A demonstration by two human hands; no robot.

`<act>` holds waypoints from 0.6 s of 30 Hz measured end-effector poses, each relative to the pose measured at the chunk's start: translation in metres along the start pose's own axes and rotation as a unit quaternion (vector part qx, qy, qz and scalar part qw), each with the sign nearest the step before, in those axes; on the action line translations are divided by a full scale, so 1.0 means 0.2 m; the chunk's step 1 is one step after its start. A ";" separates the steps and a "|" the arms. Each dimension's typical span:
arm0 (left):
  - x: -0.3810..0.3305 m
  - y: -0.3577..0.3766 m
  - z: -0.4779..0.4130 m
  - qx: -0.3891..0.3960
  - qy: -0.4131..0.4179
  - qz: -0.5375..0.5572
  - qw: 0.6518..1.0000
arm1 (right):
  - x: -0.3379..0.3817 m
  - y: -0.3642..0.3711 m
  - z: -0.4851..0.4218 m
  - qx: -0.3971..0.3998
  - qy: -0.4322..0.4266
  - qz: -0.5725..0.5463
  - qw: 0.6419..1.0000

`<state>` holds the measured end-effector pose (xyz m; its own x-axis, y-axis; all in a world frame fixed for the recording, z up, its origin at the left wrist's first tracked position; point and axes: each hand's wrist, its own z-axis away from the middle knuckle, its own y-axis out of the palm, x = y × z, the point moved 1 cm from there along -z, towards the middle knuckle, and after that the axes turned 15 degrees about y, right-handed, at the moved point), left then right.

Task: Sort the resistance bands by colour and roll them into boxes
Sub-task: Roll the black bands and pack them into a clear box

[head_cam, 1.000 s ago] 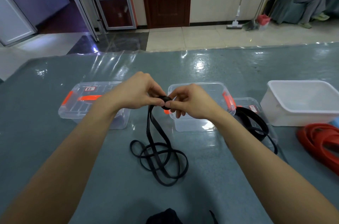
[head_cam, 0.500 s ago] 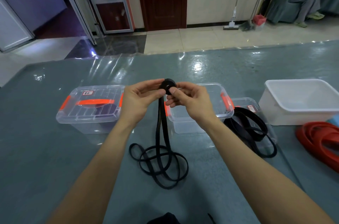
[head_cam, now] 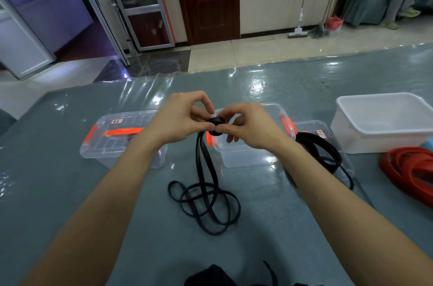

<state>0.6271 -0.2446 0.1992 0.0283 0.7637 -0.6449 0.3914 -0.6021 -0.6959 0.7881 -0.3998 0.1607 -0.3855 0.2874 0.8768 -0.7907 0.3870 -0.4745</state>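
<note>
On the left of the grey-blue glossy tabletop [head_cam: 58, 192] stands a clear plastic box with a closed lid and orange handle [head_cam: 121, 138]. It is not in use at this moment.

The step in hand is, I judge, the rolling of one band. The left hand [head_cam: 180, 119] pinches with thumb and fingertips the small tight coil at the end of a long, thin, flat black resistance band [head_cam: 206, 194]. The right hand [head_cam: 248, 126] pinches the same coil from the other side. The coil is held above the near left corner of the open clear plastic box with orange clips [head_cam: 248, 154]. Two strands of the band hang down from the coil, and the rest lies in loose, crossing loops on the tabletop between the forearms.

Most of the band is not yet wound. The next move probably needs the fingers to turn the coil while they keep tension, so that the loops rise without tangling.

Further right lie a second black band [head_cam: 318, 152] over a clear lid, a white plastic tub [head_cam: 384, 126] and thick red bands [head_cam: 412, 171].
</note>
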 end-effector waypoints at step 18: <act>-0.27 0.49 -0.06 -0.168 -0.054 0.170 0.969 | -0.30 -0.21 0.34 -0.052 0.079 -0.365 0.926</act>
<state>0.6759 -0.3417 0.1691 0.1194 0.4942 -0.8611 0.6548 -0.6911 -0.3059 0.8123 -0.4932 0.1334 0.3139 0.0371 0.9487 -0.7597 0.6092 0.2275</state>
